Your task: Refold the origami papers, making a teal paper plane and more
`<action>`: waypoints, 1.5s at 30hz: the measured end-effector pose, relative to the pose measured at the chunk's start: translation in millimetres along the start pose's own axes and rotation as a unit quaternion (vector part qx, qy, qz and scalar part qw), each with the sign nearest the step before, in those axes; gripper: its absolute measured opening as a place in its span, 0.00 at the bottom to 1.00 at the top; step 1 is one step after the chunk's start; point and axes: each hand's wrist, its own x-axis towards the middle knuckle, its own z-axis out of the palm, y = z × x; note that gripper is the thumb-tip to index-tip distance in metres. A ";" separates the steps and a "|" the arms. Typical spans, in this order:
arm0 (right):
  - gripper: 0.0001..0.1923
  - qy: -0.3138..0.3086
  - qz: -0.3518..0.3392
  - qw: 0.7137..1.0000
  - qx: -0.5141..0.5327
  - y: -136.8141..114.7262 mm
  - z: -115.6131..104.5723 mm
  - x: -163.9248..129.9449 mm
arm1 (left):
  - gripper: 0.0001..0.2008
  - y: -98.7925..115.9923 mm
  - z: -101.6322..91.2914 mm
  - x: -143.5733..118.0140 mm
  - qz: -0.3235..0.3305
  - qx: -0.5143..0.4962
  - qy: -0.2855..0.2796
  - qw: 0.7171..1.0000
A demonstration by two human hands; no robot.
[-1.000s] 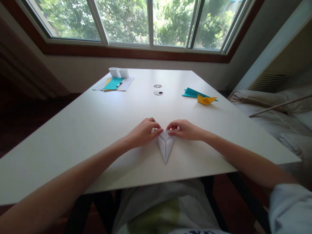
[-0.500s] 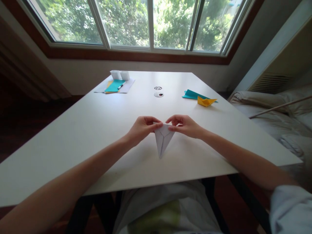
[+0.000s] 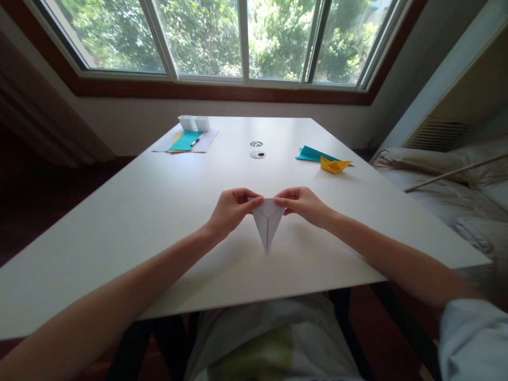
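Note:
A folded white paper [image 3: 268,225], shaped like a narrow triangle with its point toward me, is held just above the white table [image 3: 166,211]. My left hand [image 3: 232,210] pinches its upper left corner. My right hand [image 3: 304,203] pinches its upper right corner. The wide end of the paper is raised and only its tip is near the tabletop.
A yellow paper boat [image 3: 335,165] lies on a teal sheet [image 3: 311,154] at the right. Far left are white sheets with a teal sheet and a pen [image 3: 186,140], and two small white boxes [image 3: 194,123]. Two round cable holes [image 3: 257,154] sit mid-table. A bed [image 3: 456,190] is to the right.
The paper lay flat under my fingertips a second ago. Both hands have since lifted its wide end off the table, and its tip has moved slightly away from me.

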 end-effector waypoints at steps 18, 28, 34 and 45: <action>0.16 -0.003 -0.050 0.999 0.019 0.4 7.4 -2.0 | 0.11 6.8 -1.3 -1.4 0.045 0.105 -0.030 0.993; 0.16 -0.008 -0.080 0.996 -0.028 -1.2 9.1 -3.5 | 0.13 6.8 -1.5 -2.6 0.027 0.091 -0.074 0.993; 0.14 0.032 -0.069 0.997 -0.004 -0.4 6.0 -2.6 | 0.14 3.5 -9.2 3.2 -0.038 0.041 -0.072 0.996; 0.16 0.013 -0.035 0.997 0.072 7.6 -6.7 2.1 | 0.16 1.9 -12.9 5.2 -0.042 0.037 -0.059 0.997</action>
